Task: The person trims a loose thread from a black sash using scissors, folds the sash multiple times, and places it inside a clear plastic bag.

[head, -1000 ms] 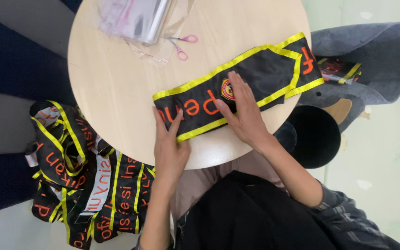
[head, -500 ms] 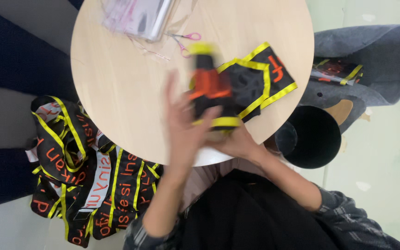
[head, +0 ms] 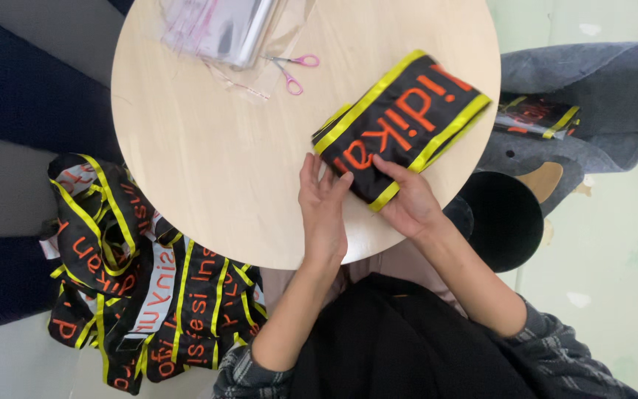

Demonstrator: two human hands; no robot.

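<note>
Two hands are on the folded black sash (head: 400,125), which lies on the round wooden table (head: 208,162). My left hand (head: 324,207) rests flat and open at its near end. My right hand (head: 407,203) grips that end, I think with the thumb on top. Pink scissors (head: 293,70) lie well apart.

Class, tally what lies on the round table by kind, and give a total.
Folded black sash with yellow edges: 1
Pink-handled scissors: 1
Stack of clear plastic bags: 1
Hands resting on the table: 2, left hand and right hand
Total: 5
</note>
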